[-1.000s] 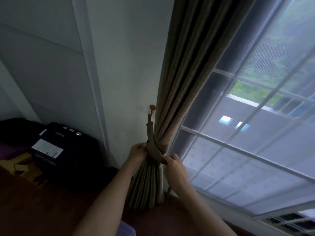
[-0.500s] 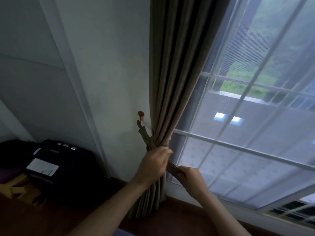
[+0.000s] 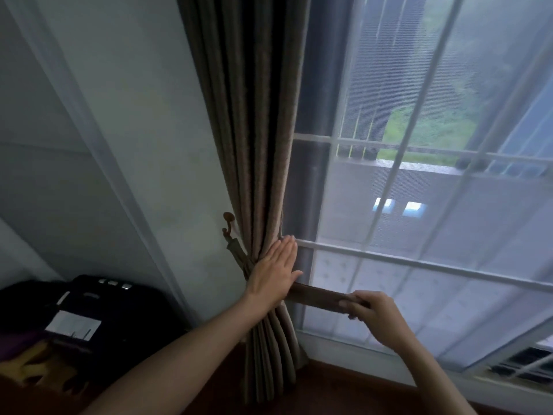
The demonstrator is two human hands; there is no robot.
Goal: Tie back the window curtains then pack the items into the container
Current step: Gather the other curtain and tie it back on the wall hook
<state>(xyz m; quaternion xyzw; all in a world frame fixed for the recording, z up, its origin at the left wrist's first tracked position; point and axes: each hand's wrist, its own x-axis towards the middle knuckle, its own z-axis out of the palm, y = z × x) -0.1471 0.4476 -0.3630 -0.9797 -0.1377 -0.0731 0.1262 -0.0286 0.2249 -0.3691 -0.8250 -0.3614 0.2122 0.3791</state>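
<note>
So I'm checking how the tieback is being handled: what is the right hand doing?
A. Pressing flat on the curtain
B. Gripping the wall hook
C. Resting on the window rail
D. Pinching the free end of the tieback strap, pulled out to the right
D: the right hand pinches the end of the tieback strap, while the left hand lies flat on the curtain.

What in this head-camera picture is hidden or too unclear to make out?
- How the tieback strap wraps the curtain: the flat left hand covers the wrap.
- The strap's free end: closed inside the right hand.
- How the strap attaches to the wall hook: too small and dim.
- The dark case at lower left: too dark to identify.
- The packing container: not in view.
</note>
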